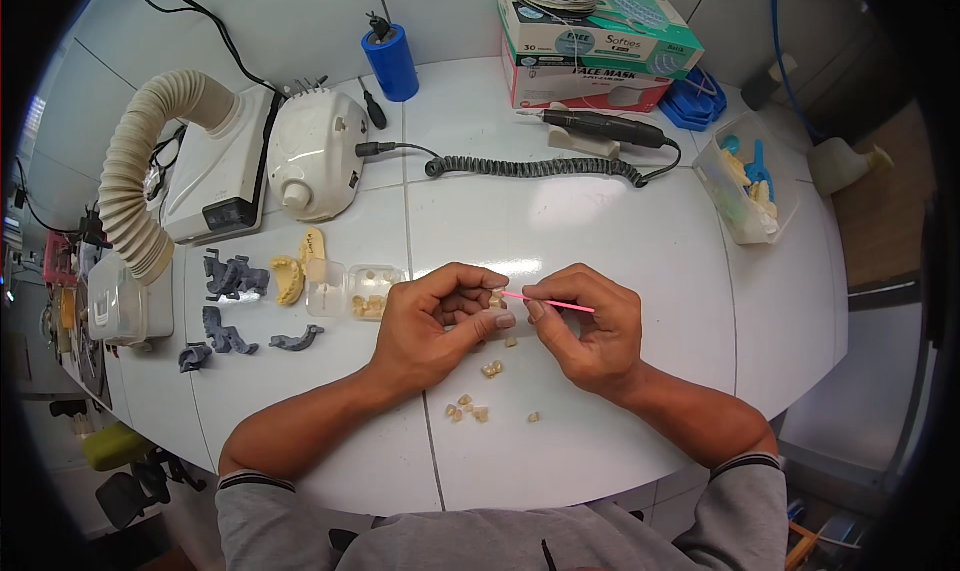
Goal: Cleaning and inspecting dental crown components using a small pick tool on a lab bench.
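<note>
Over the middle of the white table, my left hand (440, 316) pinches a small tooth-coloured dental crown (496, 299) between thumb and fingertips. My right hand (595, 331) grips a thin pink stick (565, 303) like a pen, its tip at the crown. Whether the tip touches it I cannot tell. Below my hands, a single crown (511, 342), a small cluster of crowns (492, 369) and several more crowns (466, 407) lie loose on the tabletop, with one crown (534, 417) apart to the right. A clear hinged box (326, 289) containing crowns stands open beside my left wrist.
Grey dental model parts (235, 274) and yellow casts (288, 279) lie at left. Behind them stand a white control unit (315, 151) and a ribbed hose (130, 181). A black handpiece (605, 128) with coiled cord rests at the back. Boxes (600, 41) and a plastic tub (745, 196) stand farther right.
</note>
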The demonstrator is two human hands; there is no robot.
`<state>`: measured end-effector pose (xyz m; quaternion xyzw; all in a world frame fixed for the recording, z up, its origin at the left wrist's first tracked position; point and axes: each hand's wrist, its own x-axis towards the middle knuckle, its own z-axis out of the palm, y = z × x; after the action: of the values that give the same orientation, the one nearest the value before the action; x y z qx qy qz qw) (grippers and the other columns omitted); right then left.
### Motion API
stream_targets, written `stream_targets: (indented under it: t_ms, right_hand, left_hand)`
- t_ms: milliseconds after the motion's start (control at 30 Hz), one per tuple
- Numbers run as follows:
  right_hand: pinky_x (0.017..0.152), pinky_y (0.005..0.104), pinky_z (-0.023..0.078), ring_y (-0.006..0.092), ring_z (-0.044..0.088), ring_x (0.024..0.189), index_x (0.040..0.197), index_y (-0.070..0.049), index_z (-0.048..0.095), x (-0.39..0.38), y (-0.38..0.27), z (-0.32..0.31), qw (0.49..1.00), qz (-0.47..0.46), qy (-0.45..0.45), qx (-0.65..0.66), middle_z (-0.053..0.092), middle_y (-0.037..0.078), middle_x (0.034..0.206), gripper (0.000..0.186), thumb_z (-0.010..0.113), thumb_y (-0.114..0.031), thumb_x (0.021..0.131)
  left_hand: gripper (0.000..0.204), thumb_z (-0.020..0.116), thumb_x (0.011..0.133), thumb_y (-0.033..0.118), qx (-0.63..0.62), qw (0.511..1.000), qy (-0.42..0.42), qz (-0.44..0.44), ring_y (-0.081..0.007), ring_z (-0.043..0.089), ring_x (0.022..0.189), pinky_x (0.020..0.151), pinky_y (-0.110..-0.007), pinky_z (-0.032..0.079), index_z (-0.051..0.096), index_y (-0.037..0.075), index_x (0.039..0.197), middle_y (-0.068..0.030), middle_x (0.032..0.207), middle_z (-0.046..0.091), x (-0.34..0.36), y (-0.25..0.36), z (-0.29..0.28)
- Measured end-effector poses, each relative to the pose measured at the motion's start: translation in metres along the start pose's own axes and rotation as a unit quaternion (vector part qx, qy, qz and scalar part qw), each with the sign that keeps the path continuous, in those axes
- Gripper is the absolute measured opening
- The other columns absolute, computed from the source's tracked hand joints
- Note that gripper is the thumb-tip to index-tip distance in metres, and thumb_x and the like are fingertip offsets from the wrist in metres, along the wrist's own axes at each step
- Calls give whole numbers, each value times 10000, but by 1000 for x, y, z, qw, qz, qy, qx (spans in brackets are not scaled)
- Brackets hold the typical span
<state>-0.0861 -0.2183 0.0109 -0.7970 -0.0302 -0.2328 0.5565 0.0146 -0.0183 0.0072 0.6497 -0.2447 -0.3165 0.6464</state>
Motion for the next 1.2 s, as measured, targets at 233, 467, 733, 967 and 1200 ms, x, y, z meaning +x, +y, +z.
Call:
stream_targets:
  t_ms: [233,467,733,967,1200]
  right_hand:
    - [651,280,557,163,723,735,997,31,766,-2,0,-4,1000,8,-19,-3,754,129,876,70,755,21,928]
    - [643,278,544,158,717,753,993,47,754,-3,0,1,999,2,25,23,751,136,900,69,747,29,927]
    - [654,260,534,125,673,728,1007,49,680,-6,3,-1,997,19,34,73,695,100,884,59,699,44,951]
    - [696,264,570,132,706,769,1042,51,640,-6,1,-1,994,27,31,102,697,104,895,47,640,32,998]
    - [748,281,621,167,755,829,1083,67,648,-7,-3,0,992,59,14,114,733,138,977,79,629,28,1017]
  left_hand:
    - [334,778,970,-1,10,1000,-12,-11,-97,743,910,780,-224,605,653,-39,1277,-90,1058,743,0,3,-3]
    - [315,797,968,33,-36,999,10,-1,-49,690,833,709,-192,573,651,-34,1240,-59,993,704,1,2,0]
    - [285,687,1027,-15,-57,998,1,-19,-209,776,1039,747,-241,625,571,-35,1286,-152,1153,721,2,5,-1]
    - [273,641,1045,-21,-79,997,-1,-5,-222,764,1108,800,-256,635,560,-22,1306,-191,1258,711,3,5,0]
    - [251,609,1070,8,-113,993,-6,40,-232,749,1149,858,-269,625,559,-17,1314,-184,1280,690,5,-4,-4]
